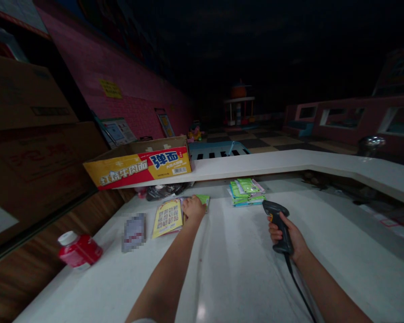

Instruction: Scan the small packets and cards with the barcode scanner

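Observation:
My right hand (289, 233) is wrapped round a dark barcode scanner (283, 229), held over the white counter (235, 269) with its head tilted up to the left. A black cable (298, 282) runs down from its handle. Farther left, my left hand (193, 207) is closed at the edge of a green packet (204, 200); its fingertips are partly hidden. Just left of that hand lie flat yellow packets (170, 217) with a grid of small pictures. A stack of green and blue packets (245, 193) sits between the two hands, towards the back.
A red bottle with a white cap (80, 251) and a blurred-out item (133, 232) are on the left. A raised white ledge (242, 164) runs behind, bearing an open noodle carton (141, 166). Brown cardboard boxes (37, 166) are stacked far left. A dark bundle (164, 191) lies under the ledge.

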Motion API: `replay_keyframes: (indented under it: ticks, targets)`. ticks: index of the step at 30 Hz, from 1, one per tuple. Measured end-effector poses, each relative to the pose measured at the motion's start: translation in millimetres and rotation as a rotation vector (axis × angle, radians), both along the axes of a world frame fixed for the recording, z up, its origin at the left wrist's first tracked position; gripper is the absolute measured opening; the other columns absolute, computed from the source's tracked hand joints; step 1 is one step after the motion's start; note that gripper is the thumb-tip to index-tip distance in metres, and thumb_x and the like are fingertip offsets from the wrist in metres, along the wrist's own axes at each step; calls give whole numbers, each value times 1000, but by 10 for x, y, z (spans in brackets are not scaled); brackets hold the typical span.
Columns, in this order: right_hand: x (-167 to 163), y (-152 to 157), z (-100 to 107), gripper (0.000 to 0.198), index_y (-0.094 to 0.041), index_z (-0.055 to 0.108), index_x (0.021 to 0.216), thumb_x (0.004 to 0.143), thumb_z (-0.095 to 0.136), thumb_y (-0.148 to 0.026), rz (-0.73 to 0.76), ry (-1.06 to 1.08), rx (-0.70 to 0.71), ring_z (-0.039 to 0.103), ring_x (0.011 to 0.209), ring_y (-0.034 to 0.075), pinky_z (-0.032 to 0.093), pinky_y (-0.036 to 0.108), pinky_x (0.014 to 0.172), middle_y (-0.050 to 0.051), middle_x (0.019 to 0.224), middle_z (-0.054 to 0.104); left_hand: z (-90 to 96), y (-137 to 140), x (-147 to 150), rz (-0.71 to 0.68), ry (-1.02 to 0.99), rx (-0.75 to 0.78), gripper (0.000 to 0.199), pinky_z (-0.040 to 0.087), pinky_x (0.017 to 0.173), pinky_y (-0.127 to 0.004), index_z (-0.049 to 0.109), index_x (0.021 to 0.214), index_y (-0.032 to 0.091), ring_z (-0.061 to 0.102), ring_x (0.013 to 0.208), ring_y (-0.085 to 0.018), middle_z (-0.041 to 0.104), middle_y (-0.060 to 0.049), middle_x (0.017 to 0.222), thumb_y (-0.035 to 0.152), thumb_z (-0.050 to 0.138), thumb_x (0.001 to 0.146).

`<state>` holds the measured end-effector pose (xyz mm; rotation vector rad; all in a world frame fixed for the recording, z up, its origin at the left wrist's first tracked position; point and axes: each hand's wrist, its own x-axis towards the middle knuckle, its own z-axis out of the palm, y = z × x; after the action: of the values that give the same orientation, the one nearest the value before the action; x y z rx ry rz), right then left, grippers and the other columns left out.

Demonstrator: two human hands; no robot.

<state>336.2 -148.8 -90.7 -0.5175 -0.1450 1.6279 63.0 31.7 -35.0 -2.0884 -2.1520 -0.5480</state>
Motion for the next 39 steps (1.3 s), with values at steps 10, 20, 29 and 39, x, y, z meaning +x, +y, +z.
replay_keyframes:
  ticks: [10,20,29,39]
  targets:
    - [-28,-33,27,24,-17,57,89,82,72,-34,-25,-23,20,42,42,5,38,13,37,-5,58,47,16,254,-101,-155,-633,-162,21,46,66,-30,55,59,18,66,70,-23,62,-5,59,22,74,67]
    - [-65,-66,25,25,-16,59,89,80,75,-33,-50,-110,15,42,41,5,37,14,36,-5,57,48,-750,-176,-40,-492,-1040,-12,18,41,60,-22,51,77,19,56,66,-14,60,0,70,36,56,80]
    - [-304,-164,147,31,-17,61,86,74,79,-41,-105,-520,-27,44,39,7,36,17,34,-4,55,52,-705,-185,-20,-437,-847,-29,8,34,62,-22,48,76,20,53,66,-14,56,1,70,22,50,84]
    - [-797,-387,490,33,-20,60,90,78,72,-49,70,-874,-58,48,36,10,36,19,31,-5,54,55,-637,-241,-12,-427,-839,-30,10,35,65,-23,47,74,21,55,70,-15,58,1,72,18,51,83]
